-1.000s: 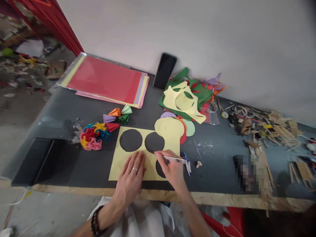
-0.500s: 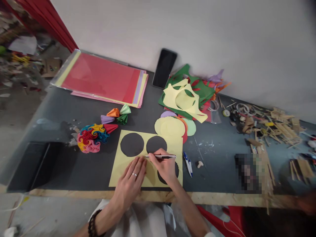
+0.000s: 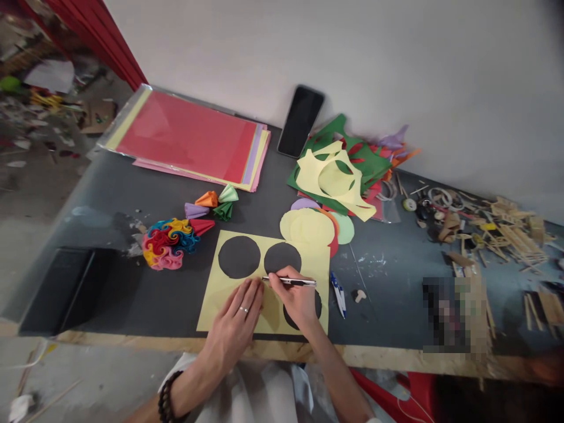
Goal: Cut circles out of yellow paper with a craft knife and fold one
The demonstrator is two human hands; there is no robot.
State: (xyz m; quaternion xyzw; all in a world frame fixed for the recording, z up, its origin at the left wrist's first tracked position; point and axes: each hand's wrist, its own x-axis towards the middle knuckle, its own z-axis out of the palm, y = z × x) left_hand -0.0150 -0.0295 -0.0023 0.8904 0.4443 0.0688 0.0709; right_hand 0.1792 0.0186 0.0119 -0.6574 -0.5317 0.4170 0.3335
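A yellow paper sheet (image 3: pixel 208 305) lies near the table's front edge, with round openings showing the dark surface beneath. My left hand (image 3: pixel 240 311) presses flat on it, fingers stretched out and lying side by side. In my right hand (image 3: pixel 296 296) is a slim silver-and-black, pen-shaped craft knife (image 3: pixel 296 281). Its tip meets the sheet just past my left fingertips, between the openings. My right wrist partly covers the lower right opening. Right of the sheet lies a blue-and-white pen (image 3: pixel 338 295). Cut paper discs (image 3: pixel 311 226) overlap the sheet's far edge.
Green and yellow paper offcuts (image 3: pixel 339 176) are heaped behind the discs, beside a phone (image 3: pixel 301 120) leaning on the wall. Coloured sheets (image 3: pixel 185 138) lie back left. Folded paper cones (image 3: pixel 206 200) and a curled paper ornament (image 3: pixel 170 244) sit left. Wooden sticks (image 3: pixel 513 226) clutter the right.
The view has shifted slightly, so the table things appear a little further right. Both hands keep nearly the same places on the sheet, and the craft knife stays in my right hand.
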